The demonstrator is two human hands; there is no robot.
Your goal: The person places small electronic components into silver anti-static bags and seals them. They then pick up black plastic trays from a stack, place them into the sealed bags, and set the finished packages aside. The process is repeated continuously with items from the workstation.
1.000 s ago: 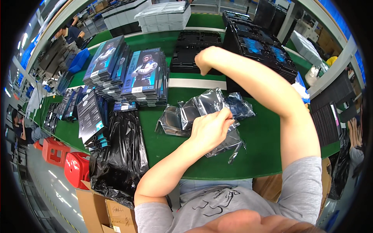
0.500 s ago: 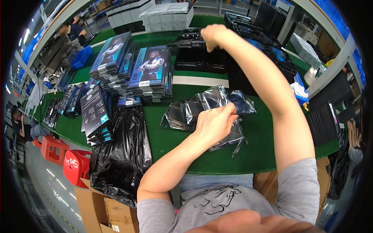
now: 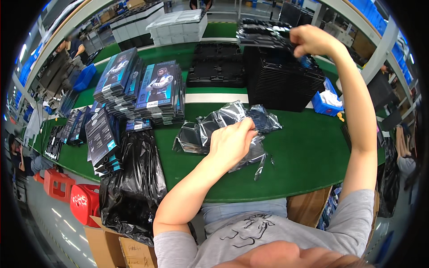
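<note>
My right hand (image 3: pixel 313 41) is closed on the edge of a black plastic tray (image 3: pixel 263 33). That tray is blurred by motion and hovers above the tall stack of black trays (image 3: pixel 281 85) at the back right. Left of this stack sits a lower stack of black trays (image 3: pixel 216 67) with moulded recesses. Nearer to me, my left hand (image 3: pixel 232 140) is closed in a pinch over a loose heap of clear plastic bags (image 3: pixel 190 135) with dark flat pieces in them. Its fingertips appear to grip one bag, partly hidden by the hand.
Stacks of printed boxes (image 3: pixel 156 87) stand on the green table (image 3: pixel 308 147) at left, beside a black plastic sack (image 3: pixel 145 156) draped over its edge. White trays (image 3: pixel 178 27) are piled behind. A blue bin (image 3: pixel 322 105) sits at right; red stools (image 3: pixel 82 199) stand below left.
My right hand has carried the black tray rightward from the lower stack to above the tall one. My left hand stays on the plastic bags. The whole view has shifted slightly.
</note>
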